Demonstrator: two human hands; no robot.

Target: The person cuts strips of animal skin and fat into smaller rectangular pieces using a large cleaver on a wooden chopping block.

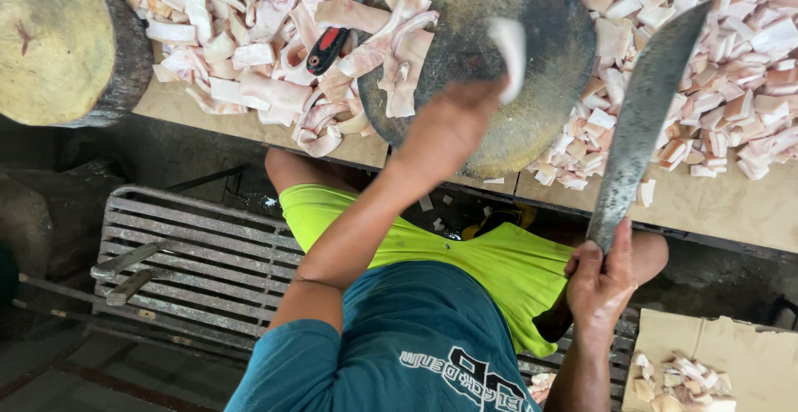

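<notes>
Sitting at far left is a round wooden block (51, 39), with pale meat strips (249, 38) heaped beside it around a red-handled knife (331, 46); the left hand (453, 125) is pinching a white piece (510, 50) over the dark chopping block (499, 54); the right hand (600, 283) is gripping a long cleaver (644, 113), blade raised beside cut cubes (715, 63).

We see bare chopping block (465, 13) centre at top; meat piles (249, 38) crowd left, cut pieces (731, 63) right

Long cleaver (642, 121) raised, pale strip (510, 53) aloft
</notes>
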